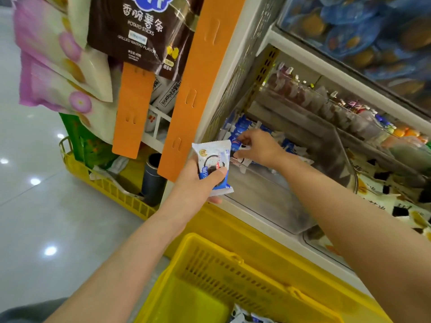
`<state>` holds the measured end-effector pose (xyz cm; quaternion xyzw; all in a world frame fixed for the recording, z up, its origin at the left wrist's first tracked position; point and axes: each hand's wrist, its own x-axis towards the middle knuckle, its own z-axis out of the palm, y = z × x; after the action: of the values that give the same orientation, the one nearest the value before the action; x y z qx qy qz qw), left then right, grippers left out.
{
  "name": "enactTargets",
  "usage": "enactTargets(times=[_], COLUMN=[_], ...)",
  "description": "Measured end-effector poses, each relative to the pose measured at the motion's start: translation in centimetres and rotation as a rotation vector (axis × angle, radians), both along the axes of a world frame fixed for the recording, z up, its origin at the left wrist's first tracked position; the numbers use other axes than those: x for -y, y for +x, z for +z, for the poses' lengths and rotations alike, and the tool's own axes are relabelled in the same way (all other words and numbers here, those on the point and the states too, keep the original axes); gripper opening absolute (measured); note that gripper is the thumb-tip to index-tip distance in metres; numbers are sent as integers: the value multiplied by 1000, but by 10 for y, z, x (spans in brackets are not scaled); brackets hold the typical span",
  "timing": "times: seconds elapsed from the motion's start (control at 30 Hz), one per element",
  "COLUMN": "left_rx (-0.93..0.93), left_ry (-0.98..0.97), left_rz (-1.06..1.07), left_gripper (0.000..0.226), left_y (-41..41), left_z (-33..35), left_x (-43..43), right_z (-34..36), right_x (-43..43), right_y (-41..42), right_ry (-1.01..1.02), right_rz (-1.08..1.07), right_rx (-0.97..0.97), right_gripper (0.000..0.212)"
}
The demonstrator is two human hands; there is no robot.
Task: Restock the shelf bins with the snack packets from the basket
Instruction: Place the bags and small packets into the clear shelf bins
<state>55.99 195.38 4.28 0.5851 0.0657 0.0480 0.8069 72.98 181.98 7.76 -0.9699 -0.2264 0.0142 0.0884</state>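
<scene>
My left hand (200, 183) grips a white and blue snack packet (213, 163) in front of the shelf, thumb across its face. My right hand (257, 146) reaches into a clear shelf bin (268, 194) and pinches a second blue and white packet (236, 149) among several like it (242, 127) at the back of the bin. The yellow basket (210, 259) sits below my arms; a few more packets (247, 318) show at its bottom edge.
Orange hanging strips (203, 89) and a brown potato-stick bag (137, 26) hang left of the bin. A second yellow crate (109, 187) with goods stands on the tiled floor at left. More clear bins with snacks (326, 101) line the shelf to the right.
</scene>
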Motion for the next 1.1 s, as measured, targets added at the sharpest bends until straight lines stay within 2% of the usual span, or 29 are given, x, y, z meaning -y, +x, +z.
enactTargets(times=[0.13,0.23,0.33,0.43,0.5,0.57,0.67,0.77,0.83,0.9,1.0,1.1], left_rx=[-12,1,21,20,1,-8,32,110,158,210,316,385], left_ry=[8,65,88,154,247,312,308,218,249,360,426,451], left_rz=[-99,-152,-211,-353,-395,-311,-162,-92,-47,-30,-69,-37], left_gripper=[37,41,44,32,32,31,27,25,24,24,24,26], left_y=[-6,-12,-17,-23,-27,-28,-27,-29,-30,-32,-36,-35], left_z=[-1,-1,0,1,0,-1,2,8,12,16,22,28], left_x=[2,3,3,8,14,18,17,16,19,24,37,45], right_z=[11,21,26,25,26,33,40,39,40,42,46,53], right_x=[6,10,15,26,34,41,51,61,65,67,65,66], right_y=[-19,-56,-105,-140,-152,-159,-166,-173,-178,-182,-185,-182], right_ry=[90,346,539,432,348,351,403,376,360,369,346,347], right_rz=[-31,-54,-19,42,43,4,-54,-60,-50,-18,52,84], right_rx=[42,226,223,40,-20,-23,-67,-165,-151,-101,-96,-90], right_gripper=[45,30,27,31,34,32,17,25,40,53,40,36])
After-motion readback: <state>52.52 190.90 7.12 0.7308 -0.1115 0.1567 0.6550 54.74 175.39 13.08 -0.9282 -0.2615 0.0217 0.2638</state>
